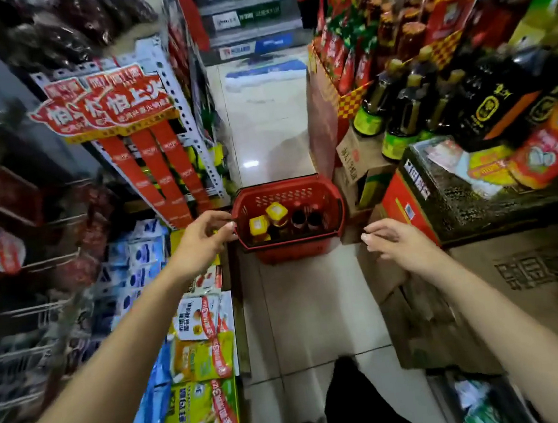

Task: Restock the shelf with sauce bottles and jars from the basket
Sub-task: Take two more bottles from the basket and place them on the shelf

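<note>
Both loosely open and empty, my left hand [201, 242] and right hand [399, 243] flanked the basket [285, 186] on the floor [315, 310]. I judged it safest to grip one jar [259, 226] upright.

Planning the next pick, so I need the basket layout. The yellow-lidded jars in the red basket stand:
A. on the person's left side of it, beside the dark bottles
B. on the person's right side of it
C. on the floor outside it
A: the two yellow-lidded jars stand in the left part of the red basket, with the dark bottles to their right.
</note>
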